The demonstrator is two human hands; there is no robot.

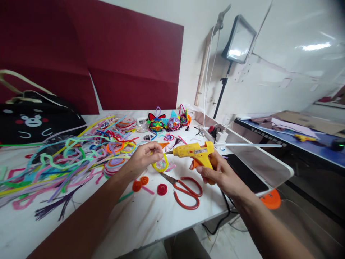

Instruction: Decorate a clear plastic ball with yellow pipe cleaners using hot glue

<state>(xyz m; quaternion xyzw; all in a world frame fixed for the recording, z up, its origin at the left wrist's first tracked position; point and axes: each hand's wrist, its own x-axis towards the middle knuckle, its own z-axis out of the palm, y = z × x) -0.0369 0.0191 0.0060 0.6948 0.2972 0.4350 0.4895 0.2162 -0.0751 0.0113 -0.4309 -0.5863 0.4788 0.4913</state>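
My right hand (212,167) grips a yellow hot glue gun (194,151) by its handle, with a finger at the orange trigger and a glue stick sticking out behind. The gun's nozzle points left, close to the fingertips of my left hand (148,155). Those fingers are pinched together, and what they hold is too small to make out. Just behind them shows an orange piece (164,145), and below them a curved yellow pipe cleaner (159,169). Orange-handled scissors (185,192) lie under the gun, near a red coil (162,189) and two orange coils (137,185).
Tangled pipe cleaners (81,151) cover the table's left side, before a black bag (35,122). Colourful finished ornaments (157,124) stand at the back. On the right lie a black phone (244,172) and a power strip (221,136); a lamp (239,39) rises behind.
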